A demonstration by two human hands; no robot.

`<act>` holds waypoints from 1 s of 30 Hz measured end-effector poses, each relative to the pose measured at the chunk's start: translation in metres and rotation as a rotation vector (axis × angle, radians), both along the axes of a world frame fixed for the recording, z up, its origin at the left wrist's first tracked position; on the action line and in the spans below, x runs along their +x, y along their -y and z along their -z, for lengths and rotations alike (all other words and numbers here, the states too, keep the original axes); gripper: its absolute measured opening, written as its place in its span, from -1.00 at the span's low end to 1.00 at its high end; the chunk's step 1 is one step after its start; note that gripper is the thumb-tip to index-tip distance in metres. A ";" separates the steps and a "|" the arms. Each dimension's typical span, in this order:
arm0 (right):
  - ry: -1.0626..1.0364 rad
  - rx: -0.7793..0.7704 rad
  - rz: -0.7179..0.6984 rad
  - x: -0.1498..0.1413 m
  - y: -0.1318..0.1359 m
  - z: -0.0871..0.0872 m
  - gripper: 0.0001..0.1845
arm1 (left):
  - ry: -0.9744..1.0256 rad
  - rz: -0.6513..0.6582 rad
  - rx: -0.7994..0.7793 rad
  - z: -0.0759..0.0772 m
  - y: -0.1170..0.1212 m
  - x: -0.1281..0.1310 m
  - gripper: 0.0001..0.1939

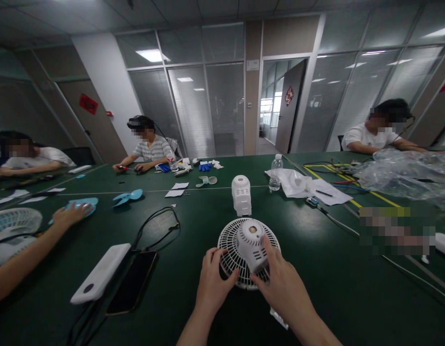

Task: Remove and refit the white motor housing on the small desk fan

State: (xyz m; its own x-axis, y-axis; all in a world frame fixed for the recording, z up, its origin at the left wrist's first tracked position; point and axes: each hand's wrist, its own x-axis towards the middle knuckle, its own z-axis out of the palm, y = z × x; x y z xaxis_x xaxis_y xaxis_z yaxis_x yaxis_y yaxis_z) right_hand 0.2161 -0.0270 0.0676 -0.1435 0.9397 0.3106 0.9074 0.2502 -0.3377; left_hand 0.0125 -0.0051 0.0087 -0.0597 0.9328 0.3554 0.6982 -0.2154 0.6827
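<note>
Far left: co-worker's hand (69, 216) on blue fan blade (91, 205), second blue blade (128, 197) just beside. Nearer, side by side on green tabletop (186, 274): white power bank (102, 273) and dark phone (133, 282), with black cable (140, 230) looped beyond.

Centre: left hand (212, 283) at left rim of round white grille (230, 236), fingers and thumb parted; firmness of grip cannot be told. White vented housing (249, 247) over grille; full seating on bars not visible. Second white housing (241, 194) close beyond far rim. Right hand (285, 283) clamped on first housing, index finger along right side, thumb low at near side.

Right: water bottle (276, 173) well apart, then crumpled plastic wrap (298, 183) and white cable (338, 222).

Possible faults (judged): tilt or slip of housing off bars, from uneven right-hand pressure; turn or slide of grille, from light hold at rim; toppling of second housing, from push away from body; bent grille bars, from hard downward press off centre.
</note>
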 end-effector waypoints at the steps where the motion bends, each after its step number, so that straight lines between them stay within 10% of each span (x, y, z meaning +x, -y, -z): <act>1: -0.022 0.026 0.001 0.001 0.002 0.006 0.03 | 0.004 0.001 0.000 0.000 0.000 0.000 -0.51; 17: -0.226 0.083 0.063 0.021 -0.015 0.013 -0.09 | 0.290 0.059 0.010 -0.006 -0.001 -0.009 -0.67; 30: -0.247 0.094 0.402 0.184 0.004 0.023 0.04 | 0.217 0.119 -0.181 -0.003 0.001 -0.010 -0.72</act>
State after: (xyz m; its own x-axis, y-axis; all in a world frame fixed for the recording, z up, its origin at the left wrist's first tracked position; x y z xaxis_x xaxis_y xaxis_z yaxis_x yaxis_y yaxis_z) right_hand 0.4001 -0.0309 0.0443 0.3147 0.8716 0.3759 0.8337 -0.0645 -0.5484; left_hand 0.0021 -0.0058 0.0114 -0.0020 0.9848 0.1736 0.5093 -0.1484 0.8477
